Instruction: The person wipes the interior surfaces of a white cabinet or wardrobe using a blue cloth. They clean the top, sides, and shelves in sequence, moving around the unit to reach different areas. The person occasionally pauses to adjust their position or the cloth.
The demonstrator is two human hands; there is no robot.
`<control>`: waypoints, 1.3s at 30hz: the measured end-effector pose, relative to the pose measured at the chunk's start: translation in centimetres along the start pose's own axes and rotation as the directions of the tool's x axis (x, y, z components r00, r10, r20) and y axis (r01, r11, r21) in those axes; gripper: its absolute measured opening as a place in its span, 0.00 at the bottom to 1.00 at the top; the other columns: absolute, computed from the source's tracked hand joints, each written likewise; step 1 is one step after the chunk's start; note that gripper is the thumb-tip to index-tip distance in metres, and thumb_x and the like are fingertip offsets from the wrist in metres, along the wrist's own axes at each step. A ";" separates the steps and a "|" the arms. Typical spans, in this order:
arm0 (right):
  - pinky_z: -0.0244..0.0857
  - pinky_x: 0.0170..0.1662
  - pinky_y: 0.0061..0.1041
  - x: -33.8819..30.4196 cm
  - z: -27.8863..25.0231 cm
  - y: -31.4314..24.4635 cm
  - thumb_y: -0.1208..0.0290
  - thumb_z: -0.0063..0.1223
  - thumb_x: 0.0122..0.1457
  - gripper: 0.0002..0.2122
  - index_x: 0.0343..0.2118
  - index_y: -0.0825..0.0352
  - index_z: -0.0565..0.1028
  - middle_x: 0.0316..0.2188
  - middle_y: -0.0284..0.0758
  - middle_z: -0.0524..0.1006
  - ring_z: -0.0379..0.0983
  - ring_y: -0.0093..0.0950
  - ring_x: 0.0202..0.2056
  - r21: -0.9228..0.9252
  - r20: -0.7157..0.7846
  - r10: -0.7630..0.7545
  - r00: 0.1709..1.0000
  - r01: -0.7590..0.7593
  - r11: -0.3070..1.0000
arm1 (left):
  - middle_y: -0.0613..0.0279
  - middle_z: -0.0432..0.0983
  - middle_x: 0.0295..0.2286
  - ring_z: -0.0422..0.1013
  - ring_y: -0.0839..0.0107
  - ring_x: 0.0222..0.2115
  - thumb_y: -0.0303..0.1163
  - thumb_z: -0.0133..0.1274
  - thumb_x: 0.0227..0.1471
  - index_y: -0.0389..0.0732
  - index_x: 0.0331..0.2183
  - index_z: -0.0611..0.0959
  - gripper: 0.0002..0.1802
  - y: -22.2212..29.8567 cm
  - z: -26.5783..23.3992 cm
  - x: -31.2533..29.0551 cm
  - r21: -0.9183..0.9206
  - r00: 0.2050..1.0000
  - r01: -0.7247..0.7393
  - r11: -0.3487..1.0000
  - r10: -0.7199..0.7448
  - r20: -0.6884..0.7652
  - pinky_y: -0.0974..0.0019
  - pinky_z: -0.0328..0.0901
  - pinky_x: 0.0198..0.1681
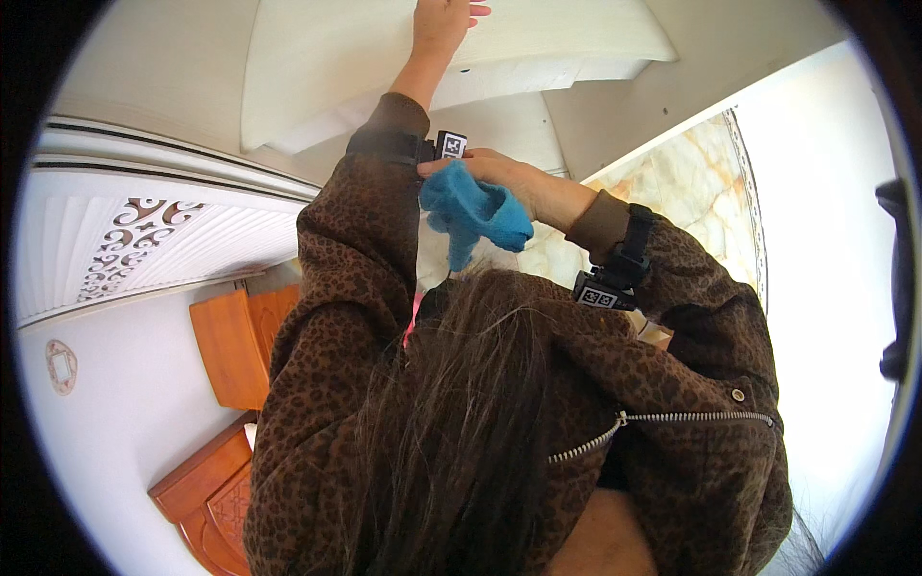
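My left hand (444, 24) reaches far forward over a white curved panel (336, 67). The top edge of the picture cuts it off; the fingers that show are stretched out and apart, with nothing seen in them. Nearer my body, my right hand (499, 175) is closed on a blue cloth (466, 206), which hangs in folds below my fingers. That hand is close to my left sleeve cuff. The cloth hides part of its fingers.
A white louvred door (163, 240) with a cut-out scroll pattern stands at left. Brown wooden furniture (226, 350) lies beyond it. The marbled floor (682, 182) shows at right, beside a white wall (816, 259). Long hair hangs in the lower middle.
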State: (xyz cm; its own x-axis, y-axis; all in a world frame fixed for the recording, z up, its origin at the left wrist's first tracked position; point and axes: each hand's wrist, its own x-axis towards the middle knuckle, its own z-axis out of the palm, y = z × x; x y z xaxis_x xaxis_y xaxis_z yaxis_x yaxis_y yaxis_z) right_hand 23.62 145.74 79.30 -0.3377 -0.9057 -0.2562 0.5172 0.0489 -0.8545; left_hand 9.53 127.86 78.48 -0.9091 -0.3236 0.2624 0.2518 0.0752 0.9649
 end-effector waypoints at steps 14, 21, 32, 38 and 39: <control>0.70 0.39 0.27 0.8 -0.6 1.9 0.53 0.53 0.60 0.20 0.46 0.66 0.74 0.37 0.35 0.75 0.74 0.27 0.35 0.167 0.121 0.097 0.988 -0.116 0.979 | 0.48 0.80 0.32 0.78 0.59 0.34 0.38 0.47 0.59 0.39 0.39 0.81 0.14 0.7 1.7 -2.7 0.649 0.807 -0.582 0.491 0.447 0.386 0.57 0.71 0.37; 0.69 0.50 0.32 2.0 -1.2 4.3 0.59 0.51 0.62 0.24 0.60 0.60 0.65 0.50 0.38 0.71 0.71 0.35 0.49 0.449 0.183 -0.056 0.981 -0.033 0.893 | 0.63 0.79 0.26 0.77 0.63 0.25 0.35 0.49 0.55 0.47 0.33 0.82 0.08 -0.8 2.0 -4.3 0.688 0.623 -0.725 -0.038 0.391 0.678 0.63 0.72 0.25; 0.63 0.57 0.37 0.9 -1.2 5.0 0.60 0.46 0.64 0.25 0.62 0.61 0.57 0.57 0.40 0.63 0.66 0.38 0.56 0.557 0.208 -0.288 0.935 0.129 0.820 | 0.59 0.78 0.24 0.78 0.61 0.25 0.30 0.53 0.46 0.41 0.26 0.79 0.03 -5.5 2.3 -6.2 0.492 0.486 -0.866 -0.091 0.081 0.870 0.61 0.72 0.24; 0.60 0.60 0.36 1.4 -2.3 4.6 0.63 0.45 0.65 0.26 0.63 0.61 0.54 0.60 0.41 0.60 0.62 0.36 0.59 0.358 0.229 -0.237 0.944 0.145 0.922 | 0.57 0.79 0.25 0.78 0.60 0.27 0.28 0.52 0.46 0.41 0.27 0.79 0.03 -7.5 1.2 -6.1 0.429 0.451 -0.888 -0.165 -0.139 0.882 0.60 0.73 0.26; 0.61 0.59 0.36 1.7 -2.3 4.8 0.63 0.45 0.65 0.26 0.63 0.61 0.55 0.59 0.41 0.61 0.63 0.35 0.58 0.477 0.259 -0.285 0.923 0.134 0.869 | 0.57 0.79 0.25 0.78 0.60 0.27 0.28 0.52 0.46 0.41 0.27 0.79 0.03 -7.4 1.1 -5.6 0.427 0.454 -0.886 -0.179 -0.155 0.877 0.59 0.73 0.26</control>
State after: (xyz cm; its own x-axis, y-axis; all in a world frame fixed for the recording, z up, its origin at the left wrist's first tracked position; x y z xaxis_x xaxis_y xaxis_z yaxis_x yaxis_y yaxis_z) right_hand 23.76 145.36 73.72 -0.2552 -0.9589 0.1242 0.7789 -0.2799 -0.5612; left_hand 12.42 130.19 69.87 -0.7430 0.6690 -0.0193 0.6191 0.6761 -0.3995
